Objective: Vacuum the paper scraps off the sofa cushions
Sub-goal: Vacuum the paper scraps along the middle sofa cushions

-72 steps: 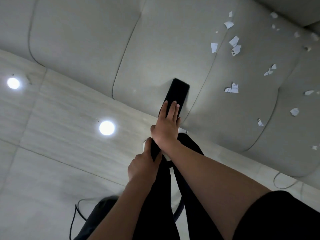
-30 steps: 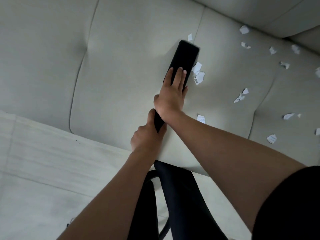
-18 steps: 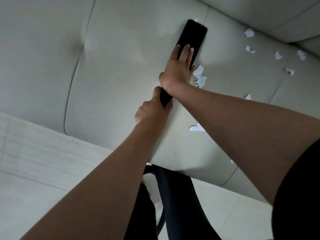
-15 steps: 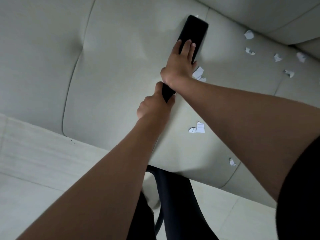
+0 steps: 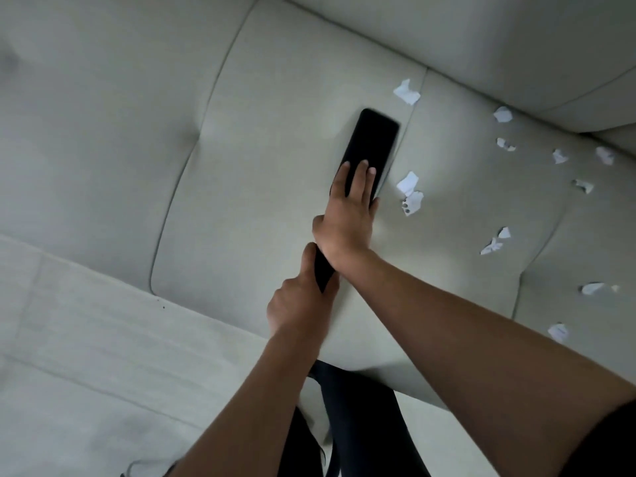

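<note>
Both of your hands were on the black vacuum nozzle, which lay flat on a pale grey sofa seat cushion, pointing away from you toward the back cushion. Your right hand rested on top of the nozzle with its fingers stretched straight along the black surface, pressing down rather than wrapping round it. Your left hand sat just behind the right one, nearer the front edge of the seat, with its fingers and thumb curled tightly round the near end of the nozzle. The far end of the nozzle lay just to the left of a stitched seam running across the seat. Roughly a dozen white paper scraps were scattered over the seat, all to the right of the nozzle. Two of them lay just beside its right edge, near your right fingers, and did not touch it. One more sat beyond the far end, close to the seam, and the others were spread well apart toward the right side and the back corner. Below the sofa's front edge were a pale tiled floor and your dark trouser legs. A dark sleeve showed at the lower right corner.
</note>
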